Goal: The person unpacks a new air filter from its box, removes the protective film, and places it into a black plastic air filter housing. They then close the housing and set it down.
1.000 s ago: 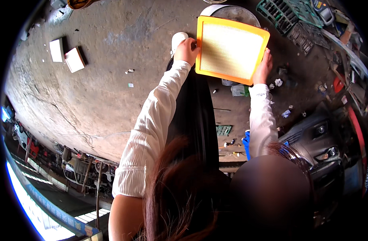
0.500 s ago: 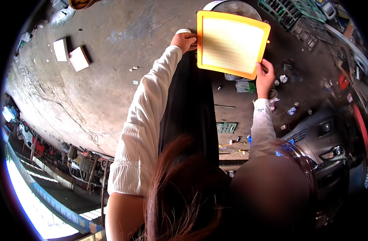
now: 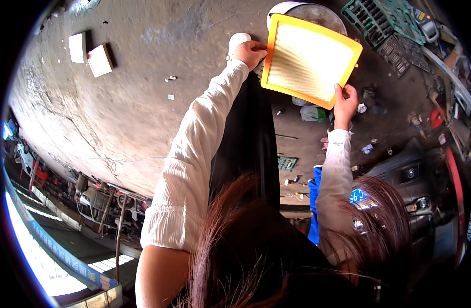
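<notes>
Both my arms, in white ribbed sleeves, reach forward with a flat air filter [image 3: 311, 61] between my hands. It has an orange rectangular frame around pale pleated paper. My left hand [image 3: 249, 54] pinches the frame's left edge. At the lower right corner, my right hand [image 3: 345, 104] grips the frame, thumb on the near face. The filter tilts slightly, its right side lower. Behind its upper edge a round white-rimmed container [image 3: 325, 19] is partly hidden. A white shoe [image 3: 238, 43] shows just beyond my left hand.
Two pale flat boxes [image 3: 100, 60] lie on the concrete floor at the left. Open green tool cases [image 3: 378, 19] with sockets lie at the upper right. Crumpled litter and a clear green-tinted bag [image 3: 313, 113] lie below the filter. A dark car [image 3: 412, 174] stands at the right.
Both hands and the filter have shifted a little to the right, and the filter leans slightly more clockwise. Something blue has come into sight beside my right forearm.
</notes>
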Available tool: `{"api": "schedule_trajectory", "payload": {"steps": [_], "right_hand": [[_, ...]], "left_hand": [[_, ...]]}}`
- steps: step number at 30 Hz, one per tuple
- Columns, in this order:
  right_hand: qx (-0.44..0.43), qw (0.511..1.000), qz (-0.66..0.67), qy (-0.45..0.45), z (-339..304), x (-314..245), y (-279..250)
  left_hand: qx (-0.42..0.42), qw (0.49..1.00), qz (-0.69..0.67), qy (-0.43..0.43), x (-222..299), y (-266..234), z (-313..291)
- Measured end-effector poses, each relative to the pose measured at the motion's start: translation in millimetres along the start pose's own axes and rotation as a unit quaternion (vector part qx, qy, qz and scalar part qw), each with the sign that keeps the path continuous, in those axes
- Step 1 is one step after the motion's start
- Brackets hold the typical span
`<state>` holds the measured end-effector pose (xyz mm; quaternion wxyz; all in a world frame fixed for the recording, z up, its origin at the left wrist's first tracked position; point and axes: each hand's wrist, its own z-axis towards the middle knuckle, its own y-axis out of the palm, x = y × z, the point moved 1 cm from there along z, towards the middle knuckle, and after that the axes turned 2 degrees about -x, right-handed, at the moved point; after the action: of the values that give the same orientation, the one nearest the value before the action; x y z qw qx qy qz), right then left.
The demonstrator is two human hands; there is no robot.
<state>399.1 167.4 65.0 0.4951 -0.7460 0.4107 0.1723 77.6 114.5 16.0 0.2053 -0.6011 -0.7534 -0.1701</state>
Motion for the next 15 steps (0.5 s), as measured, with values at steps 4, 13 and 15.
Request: {"api": "schedule_trajectory", "payload": {"steps": [4,13,15], "right_hand": [[-0.001,1.000,0.011,0.015,-1.1,14.3,-5.7],[0.001,0.999,0.019,0.033,0.6,27.1,-10.5],[0.000,0.999,0.017,0.028,2.4,25.7,-11.9]], "left_hand": [[0.030,0.999,0.024,0.025,2.7,11.5,-19.4],[-0.011,0.984,-0.176,0.018,-11.1,25.1,-39.1],[-0.026,0.984,-0.178,0.013,-9.9,21.7,-36.5]]}}
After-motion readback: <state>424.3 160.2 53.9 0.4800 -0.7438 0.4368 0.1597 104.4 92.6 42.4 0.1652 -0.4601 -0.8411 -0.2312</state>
